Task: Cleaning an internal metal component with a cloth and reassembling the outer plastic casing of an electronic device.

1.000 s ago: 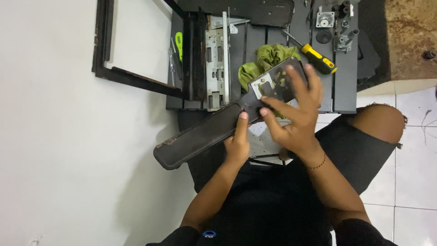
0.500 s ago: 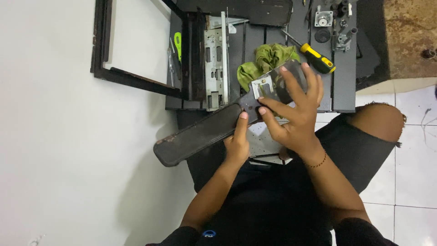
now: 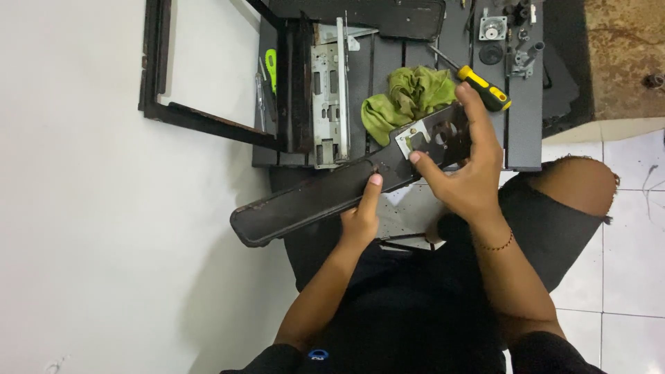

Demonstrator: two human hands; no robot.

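Note:
A long dark cover plate [image 3: 312,201] with round holes near one end lies slanted across my lap, held by both hands. My left hand [image 3: 361,216] grips its middle from below, thumb on the upper face. My right hand [image 3: 465,173] wraps the upper right end, fingers spread over the holes and the thumb pressing beside a small silver bracket [image 3: 410,140] on the plate. Behind the plate lies a crumpled green cloth [image 3: 405,97].
A silver lock body [image 3: 328,90] lies on dark panels [image 3: 523,131] on the floor. A yellow-and-black screwdriver [image 3: 479,86], a green-handled tool [image 3: 270,69] and small metal parts [image 3: 506,31] lie nearby. A dark frame [image 3: 208,121] sits at left on the white floor.
My right hand's fingers have shifted slightly over the plate's upper end, and the plate has tilted a little. The left hand keeps its grip.

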